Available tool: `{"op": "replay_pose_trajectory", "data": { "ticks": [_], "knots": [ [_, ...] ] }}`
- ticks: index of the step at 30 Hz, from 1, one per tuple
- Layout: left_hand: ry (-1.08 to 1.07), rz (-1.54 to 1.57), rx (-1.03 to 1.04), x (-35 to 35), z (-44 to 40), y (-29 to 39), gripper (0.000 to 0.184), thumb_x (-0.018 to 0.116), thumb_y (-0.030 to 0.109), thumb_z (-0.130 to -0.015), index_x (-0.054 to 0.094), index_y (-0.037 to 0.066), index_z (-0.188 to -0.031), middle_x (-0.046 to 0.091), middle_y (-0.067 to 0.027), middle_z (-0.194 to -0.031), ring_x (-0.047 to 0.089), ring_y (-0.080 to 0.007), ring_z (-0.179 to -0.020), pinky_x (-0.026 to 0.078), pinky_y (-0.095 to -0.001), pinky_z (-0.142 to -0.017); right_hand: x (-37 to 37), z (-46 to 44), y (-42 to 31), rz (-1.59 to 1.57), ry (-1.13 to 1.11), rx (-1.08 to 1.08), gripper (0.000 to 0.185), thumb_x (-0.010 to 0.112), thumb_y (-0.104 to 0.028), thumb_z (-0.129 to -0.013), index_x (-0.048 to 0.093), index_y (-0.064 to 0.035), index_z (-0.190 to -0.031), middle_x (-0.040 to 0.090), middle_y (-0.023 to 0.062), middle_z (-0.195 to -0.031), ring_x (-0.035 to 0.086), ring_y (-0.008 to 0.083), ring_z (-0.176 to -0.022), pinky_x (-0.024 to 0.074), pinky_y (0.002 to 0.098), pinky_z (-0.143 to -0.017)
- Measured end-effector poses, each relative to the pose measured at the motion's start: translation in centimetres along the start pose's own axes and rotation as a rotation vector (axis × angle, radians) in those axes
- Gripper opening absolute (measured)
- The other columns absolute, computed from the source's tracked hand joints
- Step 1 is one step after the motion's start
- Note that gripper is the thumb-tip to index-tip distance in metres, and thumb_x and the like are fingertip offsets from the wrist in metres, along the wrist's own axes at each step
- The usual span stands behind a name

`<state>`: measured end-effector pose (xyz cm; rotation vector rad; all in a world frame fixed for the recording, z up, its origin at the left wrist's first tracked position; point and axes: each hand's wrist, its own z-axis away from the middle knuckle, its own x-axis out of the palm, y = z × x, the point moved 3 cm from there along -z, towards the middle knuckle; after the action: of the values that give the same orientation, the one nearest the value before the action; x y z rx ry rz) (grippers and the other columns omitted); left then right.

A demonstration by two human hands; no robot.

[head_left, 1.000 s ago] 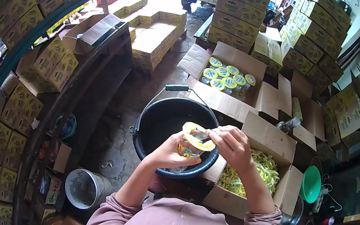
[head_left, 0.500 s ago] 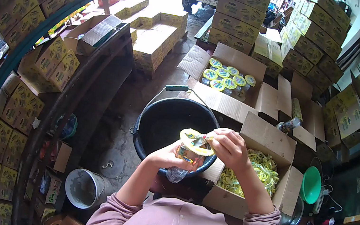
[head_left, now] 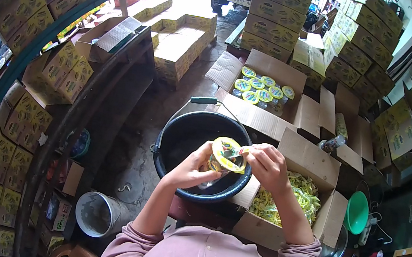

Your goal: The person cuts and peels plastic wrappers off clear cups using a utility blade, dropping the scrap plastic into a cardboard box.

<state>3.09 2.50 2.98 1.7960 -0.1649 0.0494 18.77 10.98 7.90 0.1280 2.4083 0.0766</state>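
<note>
My left hand (head_left: 189,167) is wrapped round a clear plastic cup (head_left: 205,184) with a yellow printed film lid (head_left: 223,147) on top. The cup is tilted over the near part of a black bucket (head_left: 179,128). At the lid's right edge, my right hand (head_left: 267,167) is closed on a small, thin, blade-like cutter (head_left: 233,152) with a red and white part. The cutter lies across the lid, and a bit of yellow film sticks out below it. Just right of the bucket, a cardboard box holds a heap of curly yellow film trimmings (head_left: 281,203).
Beyond the bucket, an open carton (head_left: 280,67) holds several yellow-lidded cups (head_left: 257,87). Printed yellow boxes (head_left: 276,14) are stacked behind it. A metal rack (head_left: 38,170) with more boxes stands left. A grey pail (head_left: 101,215) is on the floor; a green bowl (head_left: 357,213) is at right.
My left hand has lifted the cup slightly and turned it, so the lid faces me more. My right hand has shifted a little right and down, with the cutter showing more clearly.
</note>
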Motion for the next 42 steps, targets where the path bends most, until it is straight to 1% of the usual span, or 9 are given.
{"op": "replay_pose_trajectory", "data": {
  "ticks": [5,9,12,24,30,34,38,40,42],
  "knots": [
    [0.281,-0.373,0.187,1.7,-0.2,1.1,0.054,0.071,0.012,-0.066,0.041,-0.003,-0.109,0.058,-0.0148,-0.093,0.059,-0.019,-0.088,0.046,-0.0289,-0.078,1.0,0.1,0.0,0.038,-0.05,-0.019,0.017,0.064,-0.007,-0.063,0.058,-0.0009,-0.078,0.057,0.0036,-0.076,0.059,0.0188,-0.072,0.05,0.0301,-0.065],
    [0.365,-0.408,0.099,1.6,-0.3,1.1,0.049,0.074,0.009,-0.063,0.047,-0.001,-0.103,0.061,-0.0108,-0.091,0.059,-0.0129,-0.084,0.049,-0.0262,-0.074,0.9,0.1,-0.1,0.029,-0.071,-0.04,0.019,0.064,-0.007,-0.061,0.057,-0.001,-0.078,0.056,0.0035,-0.074,0.059,0.0182,-0.072,0.0498,0.0301,-0.065],
    [0.285,-0.415,0.097,1.3,-0.2,1.0,0.048,0.072,0.01,-0.065,0.045,-0.003,-0.104,0.061,-0.0118,-0.09,0.061,-0.0159,-0.084,0.048,-0.0273,-0.073,0.7,0.2,-0.1,0.028,-0.085,-0.042,0.019,0.063,-0.007,-0.061,0.057,-0.0011,-0.077,0.056,0.004,-0.073,0.058,0.0182,-0.071,0.0497,0.0305,-0.065],
    [0.09,-0.224,-0.06,1.4,-0.4,0.6,0.04,0.069,0.006,-0.066,0.053,-0.001,-0.102,0.058,-0.0031,-0.089,0.052,-0.0066,-0.079,0.045,-0.0219,-0.071,0.2,0.6,-0.3,0.036,-0.093,-0.067,0.018,0.061,-0.009,-0.058,0.057,-0.0031,-0.075,0.051,0.0038,-0.072,0.057,0.0174,-0.072,0.0508,0.0298,-0.069],
    [-0.038,0.051,-0.108,1.6,-0.1,-0.7,0.044,0.068,0.004,-0.069,0.049,0.0,-0.109,0.057,-0.0023,-0.089,0.053,-0.0069,-0.081,0.045,-0.0219,-0.072,0.8,0.7,-0.1,0.001,-0.048,-0.074,0.02,0.061,-0.009,-0.057,0.058,-0.0024,-0.076,0.051,0.0037,-0.072,0.058,0.0182,-0.073,0.0517,0.0311,-0.069],
    [-0.22,0.3,-0.271,1.4,-0.1,-1.2,0.044,0.065,0.003,-0.071,0.047,0.001,-0.111,0.058,-0.0069,-0.087,0.058,-0.0103,-0.077,0.048,-0.0237,-0.068,1.4,0.8,0.1,-0.052,-0.018,-0.063,0.021,0.062,-0.009,-0.057,0.059,-0.0013,-0.077,0.053,0.0045,-0.074,0.058,0.0197,-0.073,0.0521,0.0333,-0.069],
    [-0.373,0.7,-0.233,2.1,-0.1,-2.6,0.049,0.066,0.012,-0.068,0.044,-0.003,-0.11,0.056,-0.0106,-0.081,0.057,-0.014,-0.068,0.048,-0.0241,-0.059,1.3,0.1,0.0,-0.066,0.015,-0.067,0.02,0.061,-0.009,-0.056,0.058,-0.0004,-0.074,0.053,0.0058,-0.075,0.059,0.0211,-0.074,0.052,0.0351,-0.07],
    [-0.351,0.746,-0.246,2.0,-0.1,-2.9,0.056,0.067,0.015,-0.065,0.041,-0.004,-0.111,0.055,-0.0123,-0.081,0.057,-0.0149,-0.066,0.048,-0.0255,-0.056,1.6,0.3,0.2,-0.097,0.043,-0.073,0.02,0.061,-0.009,-0.054,0.057,0.0002,-0.071,0.053,0.007,-0.075,0.059,0.0222,-0.074,0.0519,0.0353,-0.071],
    [-0.365,0.762,-0.228,1.8,-0.5,-2.3,0.05,0.066,0.013,-0.067,0.044,-0.002,-0.108,0.057,-0.0106,-0.081,0.058,-0.0146,-0.066,0.048,-0.0238,-0.057,1.5,0.4,0.4,-0.129,0.017,-0.079,0.019,0.06,-0.008,-0.05,0.053,0.0008,-0.066,0.054,0.0077,-0.076,0.058,0.0229,-0.073,0.0517,0.0352,-0.069]
  ]
}}
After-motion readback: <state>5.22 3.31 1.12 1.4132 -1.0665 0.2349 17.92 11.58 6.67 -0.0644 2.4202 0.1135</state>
